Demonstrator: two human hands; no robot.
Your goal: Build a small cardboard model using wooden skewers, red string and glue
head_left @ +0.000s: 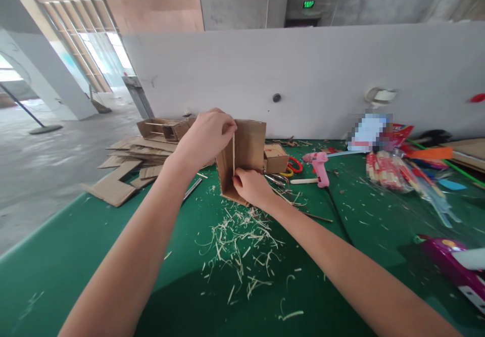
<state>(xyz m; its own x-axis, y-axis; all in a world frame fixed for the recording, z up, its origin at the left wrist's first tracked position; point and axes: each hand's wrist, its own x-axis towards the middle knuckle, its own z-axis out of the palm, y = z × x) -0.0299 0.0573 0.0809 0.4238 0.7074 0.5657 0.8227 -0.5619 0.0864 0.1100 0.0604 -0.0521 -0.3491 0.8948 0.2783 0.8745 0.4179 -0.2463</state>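
Observation:
A thin wooden stick (234, 154) stands upright against an open cardboard box (250, 145) in the middle of the table. My left hand (213, 134) pinches the stick's upper end, close to the box's top edge. Lower down, my right hand (252, 186) has its fingers closed on the stick's bottom end, inside the box near its base. The right fingertips are partly hidden by the hand itself. Pale wood shavings (242, 236) lie scattered on the green table in front of the box.
Cardboard pieces (117, 180) and a small cardboard frame (159, 129) are at left. Behind my right hand are a small box (276, 158) and scissors (294, 166). A pink glue gun (320, 167), bundled sticks (386, 173) and a purple device (454, 261) lie at right.

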